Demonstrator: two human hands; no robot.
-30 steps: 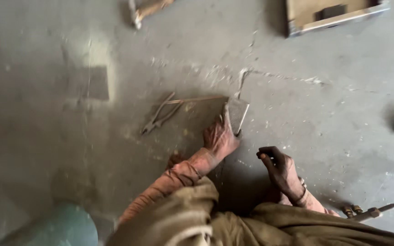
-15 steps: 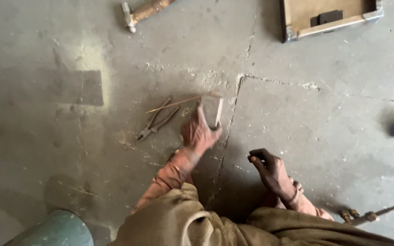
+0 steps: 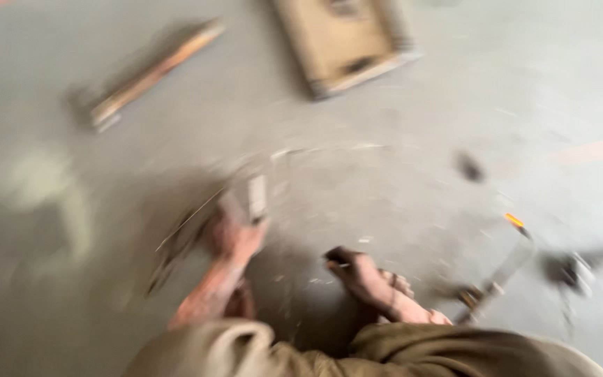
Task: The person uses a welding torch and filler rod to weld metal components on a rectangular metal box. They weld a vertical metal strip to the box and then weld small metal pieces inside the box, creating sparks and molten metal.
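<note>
Grey concrete floor (image 3: 455, 105), whole frame motion-blurred. Left hand (image 3: 235, 237) clenched on small bent metal piece (image 3: 256, 197), held just above floor; likely light, stiff, sharp-edged, best gripped at lower end. Right hand (image 3: 361, 276) curled, grip contents indiscernible. Wire scraps beside left hand smeared.

Two hands show: left hand (image 3: 235, 237) and right hand (image 3: 364, 276). One hammer (image 3: 151, 73) lies far left, one flat wooden tray (image 3: 343, 42) far, one long-handled tool (image 3: 500, 272) near right
</note>
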